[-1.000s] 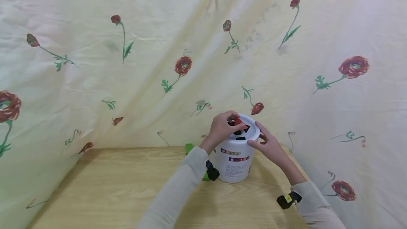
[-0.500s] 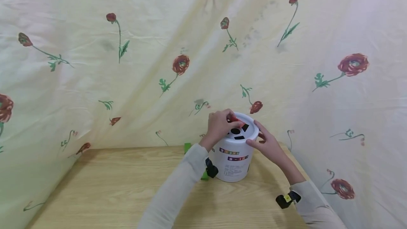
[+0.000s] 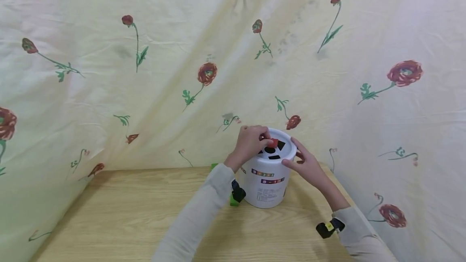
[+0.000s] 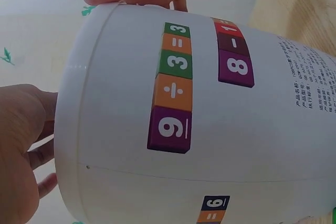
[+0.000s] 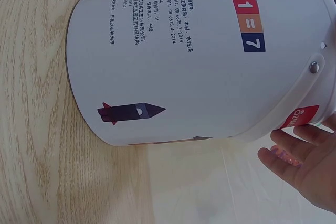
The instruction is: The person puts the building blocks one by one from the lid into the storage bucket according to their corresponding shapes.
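A white bucket stands upright on the table, with printed number sums on its side and a lid with dark cut-out holes. Over the lid my left hand pinches a small red block, its face showing past the thumb close above the holes. The left wrist view shows the left hand at the rim, the block hidden there. My right hand grips the rim on the right, thumb at the near side and fingers along the far side. In the right wrist view those fingers lie against the bucket by its handle.
Green pieces show at the bucket's left side, mostly hidden behind it and the left arm. The wooden table meets a flower-patterned cloth at the back and on both sides.
The red block has turned in the left fingers and shifted slightly left over the lid, showing a squarer face. The right hand keeps its place on the rim.
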`<control>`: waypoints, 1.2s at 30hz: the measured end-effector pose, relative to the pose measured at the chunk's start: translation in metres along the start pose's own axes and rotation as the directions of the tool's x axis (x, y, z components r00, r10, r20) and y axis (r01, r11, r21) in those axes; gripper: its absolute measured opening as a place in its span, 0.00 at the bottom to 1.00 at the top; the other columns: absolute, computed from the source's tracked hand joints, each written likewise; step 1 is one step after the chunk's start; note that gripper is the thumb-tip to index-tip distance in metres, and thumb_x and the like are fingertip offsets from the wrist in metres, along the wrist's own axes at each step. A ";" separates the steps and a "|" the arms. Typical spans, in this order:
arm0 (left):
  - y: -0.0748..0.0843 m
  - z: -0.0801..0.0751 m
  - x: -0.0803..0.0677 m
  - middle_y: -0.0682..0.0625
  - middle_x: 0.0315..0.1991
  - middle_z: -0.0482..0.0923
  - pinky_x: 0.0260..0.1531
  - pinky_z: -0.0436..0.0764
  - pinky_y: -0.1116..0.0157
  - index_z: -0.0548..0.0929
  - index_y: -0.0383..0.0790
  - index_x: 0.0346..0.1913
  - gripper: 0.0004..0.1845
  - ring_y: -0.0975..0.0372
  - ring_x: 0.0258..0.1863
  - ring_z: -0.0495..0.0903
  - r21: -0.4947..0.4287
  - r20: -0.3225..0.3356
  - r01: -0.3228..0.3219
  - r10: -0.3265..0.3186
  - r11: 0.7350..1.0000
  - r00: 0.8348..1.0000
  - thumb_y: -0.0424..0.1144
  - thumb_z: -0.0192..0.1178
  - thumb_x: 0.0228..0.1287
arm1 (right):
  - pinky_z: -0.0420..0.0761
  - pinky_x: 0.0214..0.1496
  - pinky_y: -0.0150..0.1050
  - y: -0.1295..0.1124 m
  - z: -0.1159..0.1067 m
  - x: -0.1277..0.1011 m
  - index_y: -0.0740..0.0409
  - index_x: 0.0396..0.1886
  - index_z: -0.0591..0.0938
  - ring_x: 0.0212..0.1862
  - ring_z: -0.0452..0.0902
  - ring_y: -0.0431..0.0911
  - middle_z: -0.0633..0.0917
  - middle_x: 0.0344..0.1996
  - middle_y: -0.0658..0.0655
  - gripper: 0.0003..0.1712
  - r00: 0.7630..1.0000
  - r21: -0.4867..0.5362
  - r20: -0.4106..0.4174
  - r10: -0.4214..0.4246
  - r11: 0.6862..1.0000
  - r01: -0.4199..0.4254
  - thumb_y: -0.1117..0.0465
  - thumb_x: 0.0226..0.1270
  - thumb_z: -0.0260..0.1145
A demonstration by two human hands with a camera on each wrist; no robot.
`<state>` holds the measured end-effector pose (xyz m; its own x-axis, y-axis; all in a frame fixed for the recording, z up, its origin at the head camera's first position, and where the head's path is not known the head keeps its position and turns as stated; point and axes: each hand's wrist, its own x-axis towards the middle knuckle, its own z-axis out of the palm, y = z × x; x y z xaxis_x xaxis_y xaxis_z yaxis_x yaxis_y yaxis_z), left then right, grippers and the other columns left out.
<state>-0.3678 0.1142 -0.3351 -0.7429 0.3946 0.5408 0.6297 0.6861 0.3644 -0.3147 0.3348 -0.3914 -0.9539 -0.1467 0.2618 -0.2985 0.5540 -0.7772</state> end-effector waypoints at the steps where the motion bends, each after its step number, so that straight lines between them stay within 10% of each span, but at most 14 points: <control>1: 0.001 0.000 0.000 0.57 0.34 0.85 0.60 0.70 0.56 0.85 0.49 0.35 0.07 0.65 0.37 0.80 0.008 0.002 -0.014 0.014 1.000 1.000 0.47 0.68 0.67 | 0.68 0.68 0.68 0.000 0.000 0.000 0.48 0.84 0.47 0.74 0.58 0.74 0.56 0.80 0.67 0.52 1.000 -0.001 -0.001 0.000 1.000 0.000 0.49 0.72 0.68; 12: 0.002 0.011 0.000 0.56 0.32 0.82 0.47 0.67 0.64 0.82 0.48 0.33 0.10 0.65 0.34 0.77 -0.049 -0.024 0.034 -0.035 0.998 0.999 0.47 0.65 0.70 | 0.69 0.67 0.68 0.004 0.001 0.001 0.49 0.84 0.47 0.74 0.59 0.74 0.57 0.79 0.68 0.52 1.000 -0.013 -0.008 0.001 1.000 -0.001 0.50 0.72 0.67; 20: -0.001 0.015 -0.001 0.58 0.25 0.82 0.56 0.69 0.58 0.82 0.49 0.28 0.11 0.67 0.33 0.78 -0.033 -0.003 0.088 -0.089 0.996 0.996 0.46 0.67 0.69 | 0.68 0.68 0.69 0.006 0.001 0.001 0.49 0.84 0.48 0.74 0.59 0.74 0.56 0.80 0.67 0.52 1.000 -0.018 -0.015 -0.004 1.000 0.004 0.46 0.72 0.67; 36: 0.011 0.016 0.019 0.56 0.68 0.77 0.61 0.67 0.53 0.76 0.55 0.70 0.35 0.58 0.59 0.70 0.032 0.174 0.143 -0.147 0.989 0.974 0.60 0.69 0.61 | 0.68 0.68 0.68 0.001 0.000 -0.002 0.48 0.84 0.47 0.75 0.57 0.74 0.53 0.81 0.65 0.52 1.000 0.024 -0.001 0.000 1.000 0.000 0.48 0.72 0.67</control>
<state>-0.3785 0.1392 -0.3330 -0.8552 0.3901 0.3411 0.5093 0.7546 0.4138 -0.3135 0.3357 -0.3926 -0.9540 -0.1461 0.2620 -0.2989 0.5346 -0.7905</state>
